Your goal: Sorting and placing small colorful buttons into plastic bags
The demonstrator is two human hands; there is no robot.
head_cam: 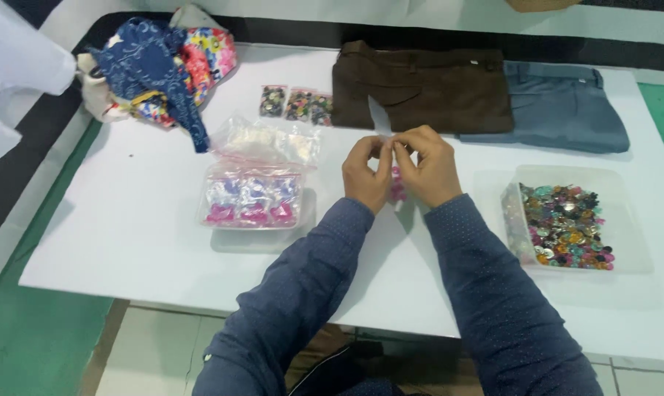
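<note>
Head camera, looking down: both hands meet over the middle of the white table (126, 220). The left hand (367, 174) and the right hand (427, 167) pinch the top edge of a small clear packet (397, 187) between closed fingertips, and the packet hangs just under them with something pink inside (too small to tell what exactly). It is held clear of the tabletop, in front of the brown trousers (422, 88).

What could go wrong? If the packet's top gives way with a jerk, my guess is the pink bits scatter across the table, and some could roll off the near edge. A pinch this fine could also slip on slick plastic.

Around them: just left of the hands lies a larger clear bag (253, 199) of similar pink and white packets, with another bag behind it. On the right sits a clear tray (633, 242) of mixed coloured buttons, well apart from the hands. Farther back are grey trousers (567, 110), small button bags (297, 104), and a heap of patterned cloth (156, 66). Nothing stands between the hands and the packet.
</note>
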